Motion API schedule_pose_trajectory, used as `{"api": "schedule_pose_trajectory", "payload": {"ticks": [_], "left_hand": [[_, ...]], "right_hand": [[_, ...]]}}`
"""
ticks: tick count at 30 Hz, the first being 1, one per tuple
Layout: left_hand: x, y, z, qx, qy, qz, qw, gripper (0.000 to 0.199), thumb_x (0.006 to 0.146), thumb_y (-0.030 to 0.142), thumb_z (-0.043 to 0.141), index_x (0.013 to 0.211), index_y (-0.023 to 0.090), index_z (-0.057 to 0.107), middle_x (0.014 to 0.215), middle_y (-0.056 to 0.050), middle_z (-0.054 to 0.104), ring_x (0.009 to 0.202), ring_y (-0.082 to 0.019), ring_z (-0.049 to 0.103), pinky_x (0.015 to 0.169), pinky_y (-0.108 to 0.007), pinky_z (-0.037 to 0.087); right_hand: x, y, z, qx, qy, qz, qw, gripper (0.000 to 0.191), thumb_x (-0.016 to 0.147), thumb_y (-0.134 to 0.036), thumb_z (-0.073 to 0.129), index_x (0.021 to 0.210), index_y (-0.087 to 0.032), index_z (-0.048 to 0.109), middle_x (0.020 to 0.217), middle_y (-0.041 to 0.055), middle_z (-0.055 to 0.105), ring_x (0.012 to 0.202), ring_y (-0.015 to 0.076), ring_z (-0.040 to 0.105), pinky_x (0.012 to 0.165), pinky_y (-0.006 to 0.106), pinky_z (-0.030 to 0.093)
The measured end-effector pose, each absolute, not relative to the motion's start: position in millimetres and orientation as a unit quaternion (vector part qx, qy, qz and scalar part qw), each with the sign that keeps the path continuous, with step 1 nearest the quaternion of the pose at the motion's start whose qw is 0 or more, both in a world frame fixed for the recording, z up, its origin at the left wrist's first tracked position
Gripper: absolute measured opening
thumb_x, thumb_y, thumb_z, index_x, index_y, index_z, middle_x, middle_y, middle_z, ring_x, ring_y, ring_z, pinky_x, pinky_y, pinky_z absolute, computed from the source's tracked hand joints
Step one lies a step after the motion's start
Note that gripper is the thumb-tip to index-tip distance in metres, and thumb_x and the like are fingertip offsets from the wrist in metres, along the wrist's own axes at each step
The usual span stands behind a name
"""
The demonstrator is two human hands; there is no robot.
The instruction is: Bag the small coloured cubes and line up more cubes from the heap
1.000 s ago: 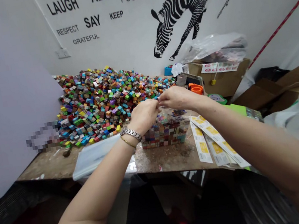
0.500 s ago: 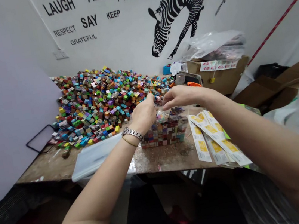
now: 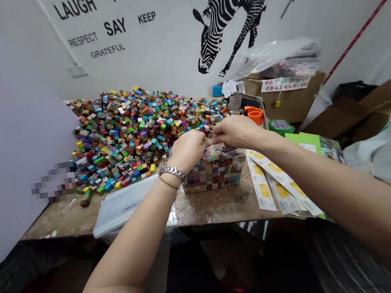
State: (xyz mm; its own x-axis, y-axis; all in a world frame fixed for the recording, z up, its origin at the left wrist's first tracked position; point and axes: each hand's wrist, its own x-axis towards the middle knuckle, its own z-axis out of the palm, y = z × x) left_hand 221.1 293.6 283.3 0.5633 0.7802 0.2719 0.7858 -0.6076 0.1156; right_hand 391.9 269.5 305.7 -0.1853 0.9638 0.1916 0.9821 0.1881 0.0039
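A boxy stack of small multicoloured cubes [image 3: 215, 175] stands at the middle of the table, in what looks like a clear plastic bag [image 3: 215, 152]. Just above it, my left hand [image 3: 189, 148], with a metal watch and a thin bracelet at the wrist, has its fingers closed at the top of the plastic. My right hand [image 3: 235, 132] meets it from the other side, fingertips pinched on the same clear film. The two hands' fingertips nearly touch, and the exact grip is partly hidden behind them.
A large heap of loose coloured cubes [image 3: 134, 131] covers the table's back. Flat clear plastic bags [image 3: 123, 207] lie at the left front. On the right are label strips [image 3: 284, 192], a green tape roll [image 3: 281, 127], an orange tape dispenser [image 3: 255, 116] and cardboard boxes [image 3: 347, 117].
My right hand has come down and toward my left hand, its fingers going from loosely spread to pinched. My left hand has dropped slightly and turned its fingers inward.
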Motion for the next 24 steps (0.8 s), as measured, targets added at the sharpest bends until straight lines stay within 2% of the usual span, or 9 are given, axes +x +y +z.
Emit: {"api": "schedule_pose_trajectory", "payload": {"ticks": [5,7,11,14,18,24], "left_hand": [[223.6,295.2,277.2,-0.877,-0.448,-0.17,0.015,0.028,0.095,0.034,0.051,0.081,0.019,0.07,0.092,-0.008,0.068,0.084,-0.021,0.063,0.068,-0.029,0.042],[223.5,296.1,276.3,-0.878,-0.448,-0.17,0.006,0.028,0.095,0.034,0.052,0.08,0.019,0.069,0.088,-0.007,0.068,0.082,-0.021,0.062,0.067,-0.029,0.041],[222.3,296.0,278.3,-0.884,-0.436,-0.166,-0.012,0.027,0.095,0.032,0.053,0.078,0.019,0.069,0.085,-0.006,0.066,0.08,-0.02,0.061,0.069,-0.03,0.042],[221.5,294.9,279.4,-0.888,-0.425,-0.175,-0.008,0.026,0.096,0.03,0.052,0.08,0.018,0.069,0.092,-0.007,0.067,0.086,-0.02,0.062,0.073,-0.029,0.043],[221.0,295.1,276.2,-0.884,-0.427,-0.19,-0.01,0.027,0.096,0.03,0.052,0.08,0.018,0.069,0.089,-0.006,0.067,0.085,-0.02,0.061,0.072,-0.029,0.043],[221.7,295.8,271.8,-0.885,-0.414,-0.211,-0.002,0.028,0.096,0.03,0.052,0.077,0.018,0.068,0.088,-0.006,0.066,0.083,-0.019,0.06,0.071,-0.03,0.043]], "right_hand": [[404.5,277.4,311.4,-0.59,-0.799,0.089,0.078,0.008,0.079,-0.024,0.07,0.081,-0.025,0.077,0.081,-0.0003,0.075,0.072,0.0161,0.063,0.061,0.027,0.038],[406.4,278.1,312.3,-0.584,-0.804,0.087,0.074,0.007,0.075,-0.022,0.072,0.079,-0.025,0.076,0.08,-0.0009,0.074,0.072,0.0161,0.062,0.061,0.027,0.038],[408.8,277.0,308.7,-0.602,-0.795,0.028,0.069,0.005,0.074,-0.027,0.072,0.077,-0.024,0.075,0.074,-0.0004,0.072,0.07,0.0168,0.061,0.059,0.028,0.036],[419.5,278.7,306.5,-0.584,-0.801,0.09,0.097,0.013,0.079,-0.034,0.067,0.081,-0.023,0.075,0.078,0.0001,0.072,0.074,0.0172,0.062,0.062,0.028,0.039],[435.3,280.2,303.5,-0.576,-0.786,0.179,0.134,0.022,0.081,-0.041,0.063,0.08,-0.021,0.073,0.079,0.0017,0.072,0.075,0.0181,0.062,0.065,0.029,0.043],[430.5,272.1,293.4,-0.623,-0.767,0.08,0.129,0.012,0.076,-0.034,0.069,0.075,-0.022,0.071,0.071,0.0,0.068,0.072,0.0174,0.06,0.062,0.028,0.038]]}}
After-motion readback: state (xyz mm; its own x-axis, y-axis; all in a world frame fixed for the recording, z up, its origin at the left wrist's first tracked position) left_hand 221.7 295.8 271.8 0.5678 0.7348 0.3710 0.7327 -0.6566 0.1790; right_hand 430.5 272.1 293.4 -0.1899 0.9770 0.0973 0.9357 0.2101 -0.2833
